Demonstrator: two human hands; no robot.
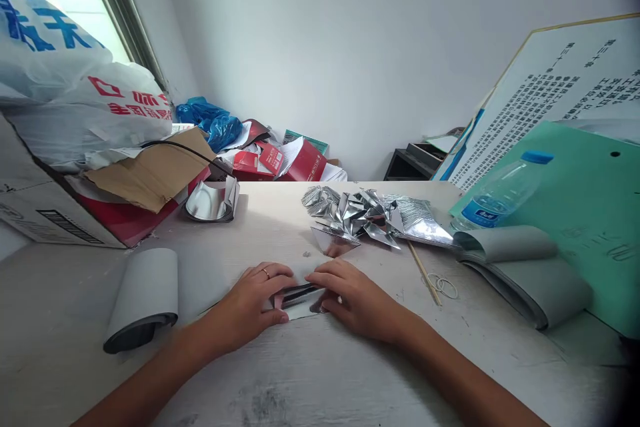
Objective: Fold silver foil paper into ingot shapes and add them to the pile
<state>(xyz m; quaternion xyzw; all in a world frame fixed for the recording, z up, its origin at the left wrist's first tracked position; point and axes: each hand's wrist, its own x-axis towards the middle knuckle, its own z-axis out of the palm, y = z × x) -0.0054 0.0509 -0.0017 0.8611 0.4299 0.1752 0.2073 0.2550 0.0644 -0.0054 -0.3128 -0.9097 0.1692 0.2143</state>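
Left hand [253,303] and right hand [357,300] press silver foil [300,297].

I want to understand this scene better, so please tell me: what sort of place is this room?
It is probably a cluttered small workroom or storeroom used for handwork. A heap of folded silver foil pieces lies on the worn table, near a roll of grey sheet, with a cardboard box and plastic bags piled beside it.
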